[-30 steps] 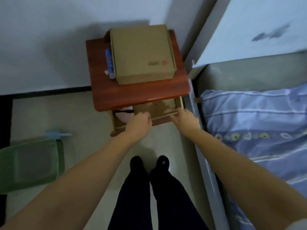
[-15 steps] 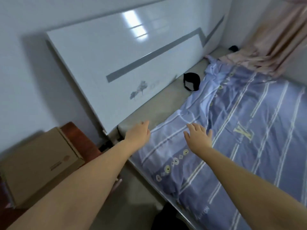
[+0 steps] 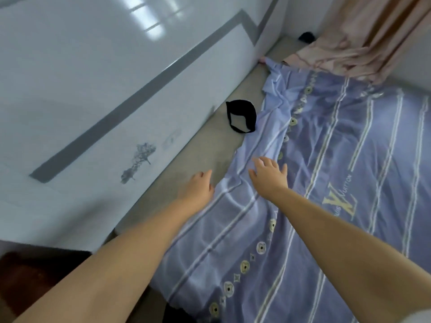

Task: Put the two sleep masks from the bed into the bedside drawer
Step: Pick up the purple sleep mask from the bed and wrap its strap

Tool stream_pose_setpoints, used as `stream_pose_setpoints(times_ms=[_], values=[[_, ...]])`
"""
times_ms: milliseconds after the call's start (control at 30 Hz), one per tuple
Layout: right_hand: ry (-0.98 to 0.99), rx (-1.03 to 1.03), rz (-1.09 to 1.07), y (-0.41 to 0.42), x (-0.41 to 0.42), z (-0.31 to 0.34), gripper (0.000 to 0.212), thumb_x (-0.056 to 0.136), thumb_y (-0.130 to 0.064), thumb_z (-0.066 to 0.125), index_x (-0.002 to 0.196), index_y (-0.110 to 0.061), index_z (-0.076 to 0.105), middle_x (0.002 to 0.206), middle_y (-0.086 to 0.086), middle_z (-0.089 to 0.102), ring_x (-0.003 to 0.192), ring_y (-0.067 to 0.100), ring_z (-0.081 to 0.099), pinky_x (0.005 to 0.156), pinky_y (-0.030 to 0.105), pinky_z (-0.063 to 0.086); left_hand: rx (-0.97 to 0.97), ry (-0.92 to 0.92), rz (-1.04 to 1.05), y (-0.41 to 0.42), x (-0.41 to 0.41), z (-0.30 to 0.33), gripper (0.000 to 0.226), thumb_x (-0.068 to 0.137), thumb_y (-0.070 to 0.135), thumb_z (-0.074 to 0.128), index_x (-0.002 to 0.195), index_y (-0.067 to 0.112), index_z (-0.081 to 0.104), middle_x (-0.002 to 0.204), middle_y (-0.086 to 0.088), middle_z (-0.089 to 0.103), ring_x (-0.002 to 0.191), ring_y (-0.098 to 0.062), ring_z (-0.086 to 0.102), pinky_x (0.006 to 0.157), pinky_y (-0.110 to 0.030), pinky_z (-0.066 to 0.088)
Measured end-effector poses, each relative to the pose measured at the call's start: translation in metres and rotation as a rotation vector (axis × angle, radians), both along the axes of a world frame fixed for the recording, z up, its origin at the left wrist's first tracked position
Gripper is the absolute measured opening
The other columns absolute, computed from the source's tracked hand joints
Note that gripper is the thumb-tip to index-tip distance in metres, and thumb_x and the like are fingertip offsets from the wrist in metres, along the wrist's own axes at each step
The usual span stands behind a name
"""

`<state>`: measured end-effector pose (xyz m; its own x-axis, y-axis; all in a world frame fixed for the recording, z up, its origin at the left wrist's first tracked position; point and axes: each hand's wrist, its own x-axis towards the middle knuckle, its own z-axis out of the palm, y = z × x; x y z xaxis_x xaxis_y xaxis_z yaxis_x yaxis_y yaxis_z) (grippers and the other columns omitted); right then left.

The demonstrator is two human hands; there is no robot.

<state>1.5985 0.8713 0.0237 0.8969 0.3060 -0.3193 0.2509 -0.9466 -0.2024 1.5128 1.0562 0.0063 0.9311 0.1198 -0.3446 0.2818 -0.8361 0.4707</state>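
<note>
A black sleep mask [image 3: 242, 111] lies on the bare grey mattress strip beside the headboard, its strap looped toward me, touching the edge of the blue striped sheet [image 3: 326, 183]. A second dark object [image 3: 307, 36] sits at the far corner by the curtain; I cannot tell what it is. My left hand [image 3: 198, 188] hovers over the mattress edge, fingers loosely apart, holding nothing. My right hand [image 3: 268, 174] is spread open above the sheet, well short of the mask. The drawer is out of view.
A glossy white headboard [image 3: 105, 101] with a grey stripe runs along the left. A pink curtain [image 3: 363, 36] drapes onto the bed's far end. The reddish bedside table's corner [image 3: 21, 276] shows at lower left.
One second ago both hands were at the bedside drawer's front. The view has since swung to the bed, and both hands have reached farther along it toward the black mask.
</note>
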Motion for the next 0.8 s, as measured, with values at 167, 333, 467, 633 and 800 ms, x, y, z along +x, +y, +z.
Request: stream_pose_setpoints(times_ms=[167,333,467,633,800], values=[[0.037,-0.034,-0.071,0.035,0.100,-0.067,0.048,0.099,-0.037,0.027,0.144,-0.019,0.027,0.155,0.006,0.025,0.142,0.028,0.021,0.116,0.057,0.009,-0.055,0.072,-0.081,0.017,0.120,-0.079,0.041,0.096,0.008,0.038,0.137,0.003,0.034,0.139,-0.023,0.041,0.120,-0.037,0.045,0.097,-0.047,0.042],[0.083,0.195,-0.264,0.072,0.192,-0.120,0.049,0.098,-0.028,0.038,0.144,-0.014,0.029,0.155,0.011,0.022,0.137,0.034,0.028,0.106,0.047,0.035,0.067,-0.062,-0.153,0.032,0.199,-0.153,0.041,0.093,0.018,0.040,0.132,0.005,0.040,0.139,-0.017,0.044,0.124,-0.032,0.042,0.101,-0.044,0.035],[-0.051,0.258,-0.420,0.088,0.258,-0.143,0.058,0.095,-0.022,0.044,0.147,-0.017,0.018,0.157,0.012,0.012,0.136,0.035,0.030,0.099,0.046,0.040,0.126,-0.083,-0.196,0.043,0.224,-0.205,0.046,0.095,0.021,0.038,0.139,0.008,0.035,0.151,-0.014,0.032,0.141,-0.027,0.025,0.114,-0.046,0.018],[-0.082,0.111,-0.627,0.077,0.325,-0.161,0.060,0.091,-0.028,0.051,0.141,-0.009,0.023,0.143,0.021,0.037,0.125,0.040,0.045,0.096,0.047,0.041,0.243,-0.323,-0.261,0.048,0.215,-0.248,0.048,0.084,0.022,0.043,0.128,0.006,0.053,0.141,-0.016,0.050,0.130,-0.034,0.046,0.108,-0.055,0.036],[-0.214,0.118,-0.573,0.069,0.315,-0.173,0.036,0.092,-0.022,0.045,0.127,-0.012,0.046,0.120,0.022,0.060,0.111,0.042,0.055,0.083,0.043,0.044,0.304,-0.349,-0.274,0.047,0.216,-0.256,0.049,0.082,0.024,0.041,0.128,0.011,0.054,0.137,-0.013,0.055,0.126,-0.031,0.051,0.106,-0.053,0.036]])
